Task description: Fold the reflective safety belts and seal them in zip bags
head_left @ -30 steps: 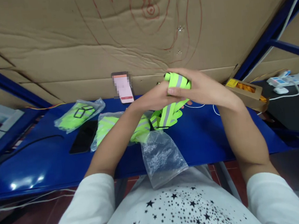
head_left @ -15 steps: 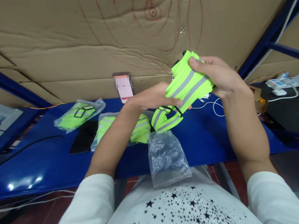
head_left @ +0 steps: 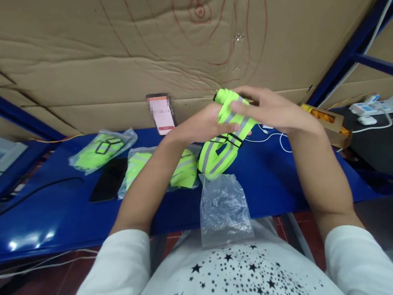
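Closely seen from the head camera, the blue table [head_left: 277, 190] runs out on the near side of both hands, its front edge lying just ahead of the shirt [head_left: 230, 278]. Beyond the hands stands a cardboard panel [head_left: 70, 62], which limits reach away from the body. The widest stretch of blue tabletop shows nearer the body than the right hand [head_left: 271, 108], between its forearm and a clear plastic bag [head_left: 224, 205]; a white cable [head_left: 284, 144] curls at the far part of that stretch. A small carton [head_left: 331, 127] sits to the right of the right hand. Left of the left hand [head_left: 210, 122], a bagged bundle [head_left: 185, 172] lies partly under the forearm, and a phone [head_left: 164, 119] leans on the panel.

Between the two hands is the yellow-green reflective strap [head_left: 220, 157], its folded upper part raised. The left hand is closed round that part. The right thumb lies across its front; blur keeps me from telling whether that hand grips. Black-edged loops hang toward the body, just above the clear bag, which overlaps the table's front edge.
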`<state>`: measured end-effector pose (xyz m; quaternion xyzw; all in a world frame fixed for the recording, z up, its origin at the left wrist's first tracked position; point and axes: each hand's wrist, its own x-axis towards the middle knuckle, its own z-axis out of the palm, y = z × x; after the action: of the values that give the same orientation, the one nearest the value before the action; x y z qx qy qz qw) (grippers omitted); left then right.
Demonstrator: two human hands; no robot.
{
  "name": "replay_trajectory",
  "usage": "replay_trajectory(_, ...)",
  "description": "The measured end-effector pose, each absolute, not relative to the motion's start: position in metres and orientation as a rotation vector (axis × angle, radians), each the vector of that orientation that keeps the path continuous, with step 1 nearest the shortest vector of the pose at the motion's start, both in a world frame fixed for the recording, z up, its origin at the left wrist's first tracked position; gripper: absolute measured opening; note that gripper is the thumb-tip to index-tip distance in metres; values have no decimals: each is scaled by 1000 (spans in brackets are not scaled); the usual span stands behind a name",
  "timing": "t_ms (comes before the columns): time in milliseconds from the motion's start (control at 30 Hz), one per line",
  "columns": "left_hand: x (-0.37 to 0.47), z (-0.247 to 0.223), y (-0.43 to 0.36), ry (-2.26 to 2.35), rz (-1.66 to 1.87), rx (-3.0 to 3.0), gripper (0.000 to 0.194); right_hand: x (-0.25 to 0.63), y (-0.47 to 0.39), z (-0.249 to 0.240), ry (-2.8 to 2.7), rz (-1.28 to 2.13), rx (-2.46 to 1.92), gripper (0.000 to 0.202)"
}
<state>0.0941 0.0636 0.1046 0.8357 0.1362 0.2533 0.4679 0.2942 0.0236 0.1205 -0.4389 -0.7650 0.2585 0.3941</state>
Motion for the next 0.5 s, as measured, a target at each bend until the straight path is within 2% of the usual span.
replay_trajectory(100,96,96,70,306,577,1886,35,286,21,121,-1931,408,-1109,47)
replay_trajectory(200,97,85,77,280,487,1671,40,283,20,122,-1864,326,-1090,43)
replay_trajectory(500,88,92,82,352,390,1794,35,287,24,117,-1801,604,-1136,48)
